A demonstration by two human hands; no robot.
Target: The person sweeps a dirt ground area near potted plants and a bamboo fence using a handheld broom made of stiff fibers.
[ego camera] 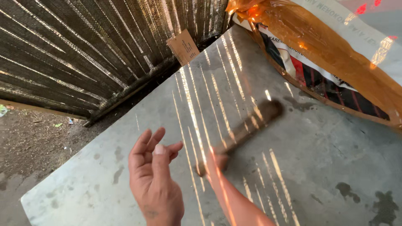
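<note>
my left hand [153, 180] hovers loosely open, holding nothing, over the grey slab [335, 159]. my right hand [217, 161] grips a blurred dark stick [247, 127] pointing toward two o'clock, apparently mid-swing; next i'd need a steady aim. at one o'clock lies an orange plastic-wrapped package [331, 50]; at twelve, a brown cardboard tag [184, 46] against the woven fence [75, 50].

Grey concrete slab [318, 167] striped with sunlight, dark woven screen [75, 50] behind; bare dirt ground [37, 138] at left

My right hand [217, 161] and the stick [247, 127] it gripped were motion-blurred; the sack [335, 54] at two o'clock ran off frame.
</note>
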